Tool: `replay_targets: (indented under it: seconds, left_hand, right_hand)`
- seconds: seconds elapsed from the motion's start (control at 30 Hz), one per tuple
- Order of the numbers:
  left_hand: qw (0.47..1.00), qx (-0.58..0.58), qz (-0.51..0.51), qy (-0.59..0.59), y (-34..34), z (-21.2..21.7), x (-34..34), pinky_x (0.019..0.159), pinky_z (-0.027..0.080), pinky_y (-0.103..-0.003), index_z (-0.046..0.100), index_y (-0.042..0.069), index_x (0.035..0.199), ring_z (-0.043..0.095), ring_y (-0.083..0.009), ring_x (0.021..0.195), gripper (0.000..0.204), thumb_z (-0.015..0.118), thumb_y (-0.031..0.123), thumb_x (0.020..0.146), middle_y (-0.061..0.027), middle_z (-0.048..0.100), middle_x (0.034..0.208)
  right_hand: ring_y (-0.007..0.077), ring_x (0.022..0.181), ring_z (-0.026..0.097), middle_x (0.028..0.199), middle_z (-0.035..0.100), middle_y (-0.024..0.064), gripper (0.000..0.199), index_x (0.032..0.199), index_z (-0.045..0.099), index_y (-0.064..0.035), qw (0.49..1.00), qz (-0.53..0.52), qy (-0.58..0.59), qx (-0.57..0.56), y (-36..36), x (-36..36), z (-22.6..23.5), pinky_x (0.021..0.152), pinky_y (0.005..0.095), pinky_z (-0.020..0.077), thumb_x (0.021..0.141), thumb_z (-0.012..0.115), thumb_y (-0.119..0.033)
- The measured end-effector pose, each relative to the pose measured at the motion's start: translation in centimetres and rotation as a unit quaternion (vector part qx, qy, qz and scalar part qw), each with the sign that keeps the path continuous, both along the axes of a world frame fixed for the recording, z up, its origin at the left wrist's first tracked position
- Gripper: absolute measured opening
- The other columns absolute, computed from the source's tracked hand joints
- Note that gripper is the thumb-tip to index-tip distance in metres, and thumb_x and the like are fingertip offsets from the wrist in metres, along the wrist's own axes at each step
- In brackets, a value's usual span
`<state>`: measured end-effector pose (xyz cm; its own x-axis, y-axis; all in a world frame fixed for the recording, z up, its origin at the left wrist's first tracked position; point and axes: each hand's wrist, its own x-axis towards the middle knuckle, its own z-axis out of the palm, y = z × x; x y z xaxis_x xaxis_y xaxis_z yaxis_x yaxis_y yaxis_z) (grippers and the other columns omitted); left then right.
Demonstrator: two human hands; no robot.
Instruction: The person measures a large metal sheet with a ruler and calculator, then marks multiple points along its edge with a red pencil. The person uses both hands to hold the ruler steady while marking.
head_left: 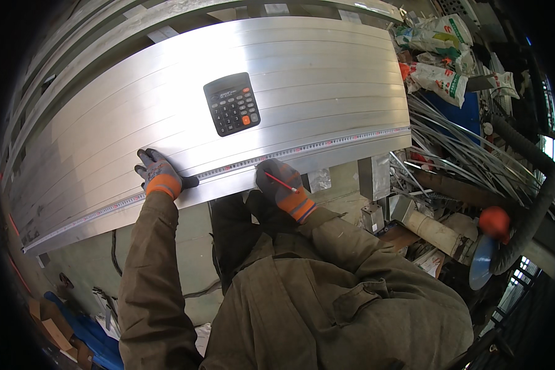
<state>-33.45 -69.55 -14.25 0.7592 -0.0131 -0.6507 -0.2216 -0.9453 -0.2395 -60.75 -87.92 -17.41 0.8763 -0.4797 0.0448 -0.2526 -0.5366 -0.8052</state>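
Observation:
Long silvery metal strips [327,74] lie side by side as one broad surface in front of me. A tape measure [327,143] is stretched along their near side, from the far left to the right end. My left hand [160,173], in a grey and orange glove, rests across the tape with fingers spread and thumb stuck out to the right. My right hand [282,183], gloved alike, is closed around a slim red pencil [280,180] at the near edge, just below the tape. The pencil's tip is hidden by the fingers. Beyond the hands lies a black calculator [231,103].
Metal rails [105,37] run behind the strips. To the right are white printed bags [438,80], a heap of thin metal offcuts [462,148], a dark ribbed hose [524,148] and a red rounded object [494,223]. A cardboard box [55,327] sits low at the left.

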Motion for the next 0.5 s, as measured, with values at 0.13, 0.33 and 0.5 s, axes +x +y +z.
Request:
replay_targets:
  seconds: [0.13,0.33,0.5]
  left_hand:
    - [1.0,0.01,0.019,0.016,-0.77,0.65,0.02,0.132,0.044,-0.062,0.007,0.006,0.183,0.018,-0.0525,0.172,0.174,0.112,0.06,0.055,-0.0176,0.001,0.191]
    - [1.0,0.011,0.018,0.015,-0.95,1.05,-0.01,0.133,0.043,-0.062,0.006,0.006,0.183,0.018,-0.0522,0.172,0.175,0.112,0.061,0.055,-0.0179,0.001,0.191]
    - [1.0,0.009,0.026,0.015,-0.91,0.87,0.04,0.133,0.044,-0.061,0.006,0.006,0.183,0.018,-0.0525,0.172,0.175,0.112,0.061,0.054,-0.0187,0.001,0.191]
  right_hand:
    - [0.0439,0.095,0.074,0.101,0.076,0.0165,0.014,0.112,0.072,-0.0095,1.0,-0.003,0.002,-0.002,0.03,0.1,-0.04,0.078,0.0505,0.061,0.102,0.076,-0.019]
    - [0.0433,0.094,0.074,0.101,0.076,0.0159,0.014,0.112,0.072,-0.0098,1.0,0.0,-0.011,-0.004,0.0,-0.04,-0.22,0.078,0.0502,0.0611,0.102,0.076,-0.019]
    - [0.0428,0.093,0.075,0.099,0.077,0.0157,0.013,0.11,0.073,-0.0095,1.0,-0.011,0.001,-0.002,0.12,0.23,-0.43,0.078,0.0492,0.0613,0.102,0.077,-0.019]
